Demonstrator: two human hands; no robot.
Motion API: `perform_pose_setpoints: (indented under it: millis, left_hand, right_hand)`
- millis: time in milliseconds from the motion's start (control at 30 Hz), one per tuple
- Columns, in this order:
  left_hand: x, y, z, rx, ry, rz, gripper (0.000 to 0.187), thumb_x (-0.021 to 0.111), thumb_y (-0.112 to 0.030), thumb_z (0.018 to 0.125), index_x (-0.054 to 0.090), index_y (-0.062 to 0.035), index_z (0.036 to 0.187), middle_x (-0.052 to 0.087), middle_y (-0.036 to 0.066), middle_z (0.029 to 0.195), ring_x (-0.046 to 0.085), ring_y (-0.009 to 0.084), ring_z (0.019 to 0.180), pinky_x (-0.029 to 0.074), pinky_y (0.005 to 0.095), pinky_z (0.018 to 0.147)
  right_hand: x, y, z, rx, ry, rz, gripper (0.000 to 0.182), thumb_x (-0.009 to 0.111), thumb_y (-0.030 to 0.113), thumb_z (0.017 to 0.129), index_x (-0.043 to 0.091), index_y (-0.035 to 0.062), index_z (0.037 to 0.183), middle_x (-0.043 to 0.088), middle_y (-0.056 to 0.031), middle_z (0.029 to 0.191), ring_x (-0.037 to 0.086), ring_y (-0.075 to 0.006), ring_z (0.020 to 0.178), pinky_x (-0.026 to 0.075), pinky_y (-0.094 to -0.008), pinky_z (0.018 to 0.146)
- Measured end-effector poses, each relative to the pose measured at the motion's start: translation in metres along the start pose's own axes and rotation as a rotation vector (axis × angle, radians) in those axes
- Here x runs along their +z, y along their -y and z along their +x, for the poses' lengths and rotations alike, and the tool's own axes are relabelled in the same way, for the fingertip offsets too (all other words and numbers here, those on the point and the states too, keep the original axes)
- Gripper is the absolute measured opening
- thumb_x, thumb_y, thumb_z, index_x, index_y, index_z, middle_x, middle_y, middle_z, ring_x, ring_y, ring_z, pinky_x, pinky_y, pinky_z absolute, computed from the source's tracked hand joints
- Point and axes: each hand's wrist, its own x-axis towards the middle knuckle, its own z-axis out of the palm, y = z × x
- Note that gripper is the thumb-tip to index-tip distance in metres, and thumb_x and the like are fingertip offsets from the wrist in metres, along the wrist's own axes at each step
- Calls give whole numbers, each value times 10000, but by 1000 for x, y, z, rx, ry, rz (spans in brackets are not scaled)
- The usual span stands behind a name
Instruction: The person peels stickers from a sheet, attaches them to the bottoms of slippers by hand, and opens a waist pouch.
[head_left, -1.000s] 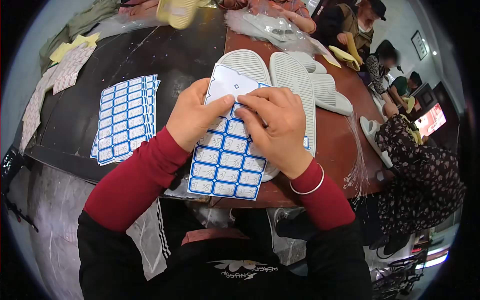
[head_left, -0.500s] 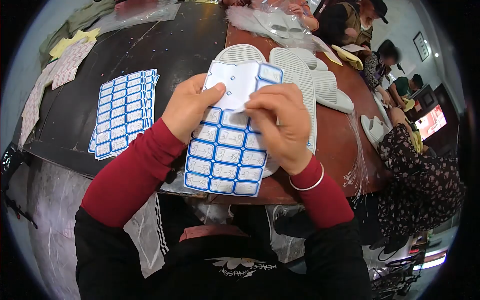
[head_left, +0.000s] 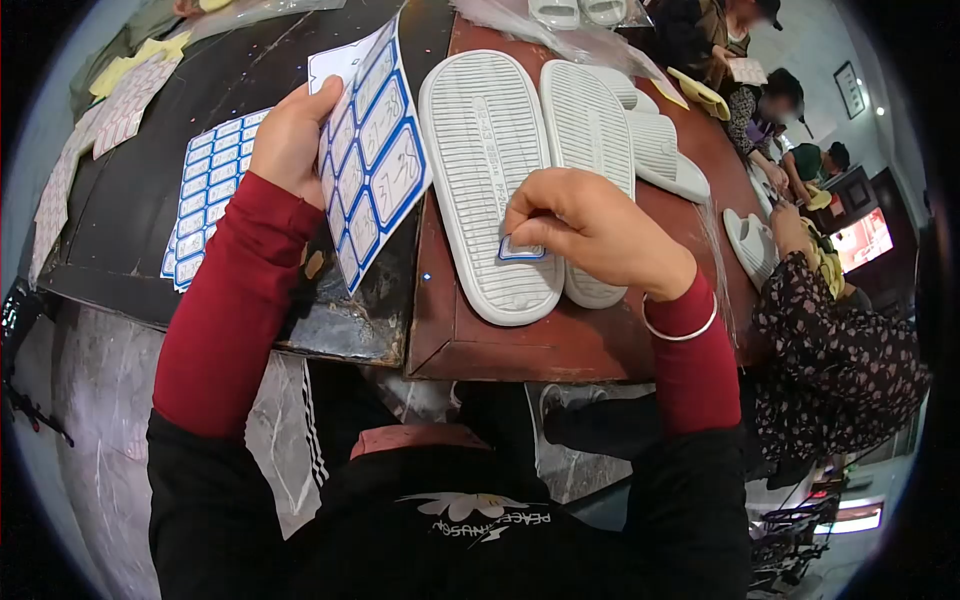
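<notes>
In the head view, we judge the step in hand to be putting a label on a slipper; our right hand point(head_left: 595, 235) has thumb and forefinger pinched on one small label point(head_left: 523, 252), which sits at their tips over the near end of a slipper point(head_left: 485, 150) lying sole up on the surface point(head_left: 500, 355); our left hand point(head_left: 290, 145), well to the left of the right one, grips a sheet of labels point(head_left: 375, 150) at its far left part, thumb in front, the sheet tilted up off the surface; a stack of sheets point(head_left: 205, 200) lies just left of that wrist, and a second slipper point(head_left: 590, 130) lies partly under the right hand; the next move, as we see it, calls for setting the label straight and pressing it flat before the pinch lets go, with the sheet held clear of the sole.

We cannot tell whether the label touches the sole or hangs just above it; the fingertips cover most of its face, so any writing there is lost to us; the left fingers are hidden behind the sheet; the raised lettering on the soles is too faint to read; beyond the right hand, pale slippers point(head_left: 580, 12) are cut off at the top edge.
</notes>
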Motion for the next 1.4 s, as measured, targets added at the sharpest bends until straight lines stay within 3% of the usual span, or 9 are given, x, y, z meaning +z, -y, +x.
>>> perform_pose_setpoints:
  millis: [333, 400, 433, 833, 967, 1100, 1200, 1333, 1400]
  left_hand:
    - [-2, 0, 8, -10, -87, -3, 324, 454, -190, 956, 482, -20, 1230, 471, -30, 735, 305, 26, 482, 285, 185, 435]
    - [-19, 3, 18, 7, 46, 69, 289, 393, -180, 977, 468, 31, 1160, 595, 104, 887, 559, 149, 677, 483, 282, 599]
    - [-26, 4, 23, 18, 116, 108, 286, 362, -175, 987, 460, 56, 1125, 657, 171, 962, 687, 210, 775, 582, 331, 681]
    - [-25, 25, 27, -280, 248, 81, 298, 445, -177, 961, 524, 68, 1111, 656, 160, 961, 672, 210, 825, 563, 334, 731]
    - [-16, 26, 12, -284, 261, 377, 284, 524, -160, 928, 538, 60, 1107, 656, 144, 966, 667, 202, 837, 555, 319, 747]
    - [-7, 18, 7, -320, 261, 570, 280, 558, -152, 912, 550, 55, 1100, 654, 124, 965, 655, 181, 830, 543, 300, 749]
    - [-8, 20, 6, -479, 322, 514, 254, 566, -143, 908, 561, 62, 1057, 651, 108, 914, 644, 156, 763, 540, 282, 679]
    - [-12, 28, 17, -499, 430, 585, 251, 571, -147, 906, 559, 48, 1063, 636, 78, 889, 624, 136, 743, 527, 273, 668]
    - [-15, 32, 24, -178, 195, 398, 260, 587, -170, 904, 558, 31, 1067, 623, 65, 903, 617, 135, 785, 522, 280, 699]
  right_hand:
    - [29, -1, -5, -52, -283, -237, 279, 685, 86, 754, 587, 20, 1007, 569, -131, 1048, 572, -297, 888, 475, -353, 732]
    - [34, 0, -10, -78, -494, -280, 392, 694, 144, 759, 570, 29, 1113, 531, -147, 1186, 554, -318, 1010, 470, -376, 819]
    - [39, 1, -14, -77, -497, -280, 392, 694, 144, 759, 570, 29, 1113, 531, -147, 1186, 554, -318, 1010, 470, -376, 819]
    - [48, 13, -37, -85, -249, -387, 682, 699, 328, 718, 474, 33, 1290, 412, -196, 1371, 388, -329, 1275, 317, -437, 1026]
    - [34, -9, -69, 269, -772, -435, 721, 694, 245, 741, 387, 14, 1351, 393, -247, 1366, 386, -353, 1267, 300, -438, 1035]
    - [37, -33, -87, 434, -721, -3, 706, 629, 169, 827, 271, 32, 1419, 421, -199, 1361, 426, -305, 1237, 323, -414, 1035]
    - [47, -38, -81, 370, -605, 671, 747, 639, 105, 820, 217, 35, 1432, 481, -161, 1293, 534, -196, 1068, 465, -317, 857]
    - [36, -22, -47, 410, -595, 886, 727, 623, 42, 815, 228, 34, 1425, 532, -110, 1198, 558, -100, 831, 464, -215, 603]
    - [30, -34, -18, 294, -581, 916, 697, 603, 32, 830, 234, 36, 1421, 555, -94, 1123, 511, -66, 681, 382, -191, 469]
